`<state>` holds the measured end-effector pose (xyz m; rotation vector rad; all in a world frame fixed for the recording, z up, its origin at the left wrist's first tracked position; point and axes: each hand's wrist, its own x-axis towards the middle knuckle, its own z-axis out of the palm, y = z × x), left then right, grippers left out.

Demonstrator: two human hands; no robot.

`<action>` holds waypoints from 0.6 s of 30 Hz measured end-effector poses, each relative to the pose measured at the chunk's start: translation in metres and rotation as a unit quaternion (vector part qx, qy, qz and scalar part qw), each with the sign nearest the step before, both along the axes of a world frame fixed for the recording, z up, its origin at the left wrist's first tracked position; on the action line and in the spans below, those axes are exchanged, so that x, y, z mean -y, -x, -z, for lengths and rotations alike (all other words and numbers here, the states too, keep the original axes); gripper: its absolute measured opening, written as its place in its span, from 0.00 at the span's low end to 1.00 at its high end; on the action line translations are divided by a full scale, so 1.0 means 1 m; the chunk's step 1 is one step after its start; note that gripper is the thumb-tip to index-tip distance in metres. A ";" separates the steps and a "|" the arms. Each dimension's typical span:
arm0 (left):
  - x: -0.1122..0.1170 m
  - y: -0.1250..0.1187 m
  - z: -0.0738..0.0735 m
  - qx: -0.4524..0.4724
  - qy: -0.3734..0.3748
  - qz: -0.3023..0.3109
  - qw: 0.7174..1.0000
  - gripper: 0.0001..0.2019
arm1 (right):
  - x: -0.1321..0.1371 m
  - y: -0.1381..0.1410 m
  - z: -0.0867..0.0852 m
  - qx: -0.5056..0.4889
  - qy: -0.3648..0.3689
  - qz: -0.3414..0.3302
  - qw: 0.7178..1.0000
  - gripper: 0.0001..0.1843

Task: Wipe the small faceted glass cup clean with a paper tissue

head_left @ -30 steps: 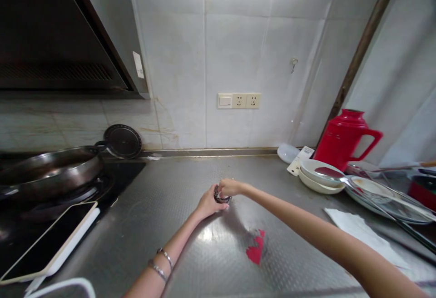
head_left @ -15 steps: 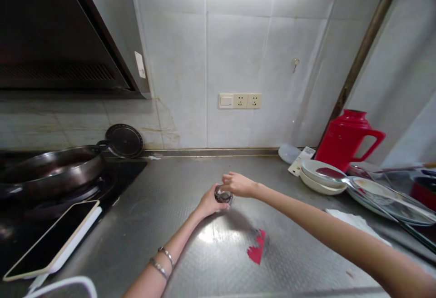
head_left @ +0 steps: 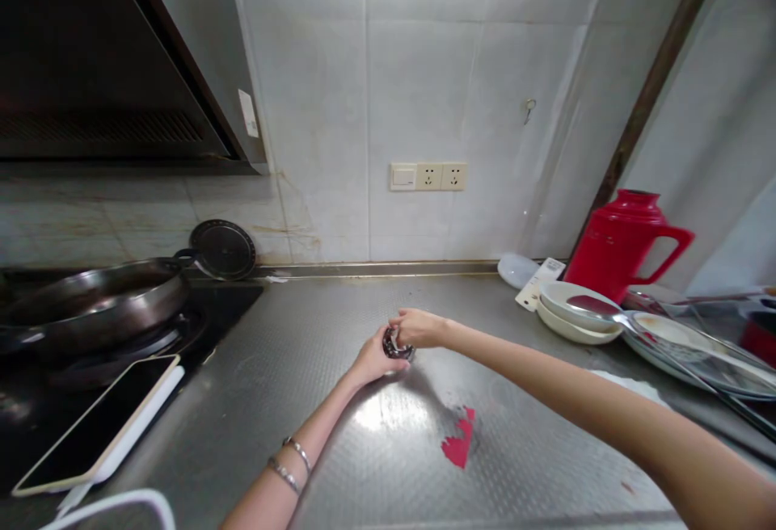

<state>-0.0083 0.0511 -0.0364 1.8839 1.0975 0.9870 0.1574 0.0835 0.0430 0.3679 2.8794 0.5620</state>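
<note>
Where the counter (head_left: 327, 465) comes nearest: white cable (head_left: 137, 501) looping at the left, beside a dark-screened phone (head_left: 94, 429) that overlaps the black stovetop (head_left: 227, 308).
Red patch (head_left: 459, 443): ragged-edged, flat on the metal, nearer than the hands and a little to their right.
Left hand (head_left: 373, 359): half curled, holding the left and near sides of a small round object (head_left: 389, 344); two silvery bracelets (head_left: 283, 473) circle the forearm.
Small round object: mid-counter, between the hands; dark and glossy, with paler flecks around a ring-like rim and a lighter middle, much of it covered by fingers.
Right hand (head_left: 421, 328): fingers bent down at the object's top from the right; cannot tell whether they pinch anything.
Farther right: stacked white bowls (head_left: 573, 326) with a spoon (head_left: 597, 309) across them, and a red thermos (head_left: 622, 243) just behind.
Farther left: metal pan (head_left: 115, 308) on the stovetop; black disc (head_left: 223, 250) leaning against the wall (head_left: 418, 94).
Wall: pale tiles, with a switch-and-socket panel (head_left: 428, 177).
</note>
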 end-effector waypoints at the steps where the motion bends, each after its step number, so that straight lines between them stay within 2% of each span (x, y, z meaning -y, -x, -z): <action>1: 0.000 0.000 0.000 0.000 0.002 -0.002 1.000 0.39 | 0.000 0.001 0.000 0.005 -0.003 -0.001 1.000 0.10; 9: -0.002 0.000 0.003 -0.009 -0.002 0.001 1.000 0.39 | 0.005 0.003 -0.007 0.033 0.003 0.035 0.999 0.06; 18: -0.004 0.001 0.008 -0.032 -0.011 -0.012 0.999 0.36 | 0.014 0.003 -0.008 0.006 0.043 0.146 0.988 0.08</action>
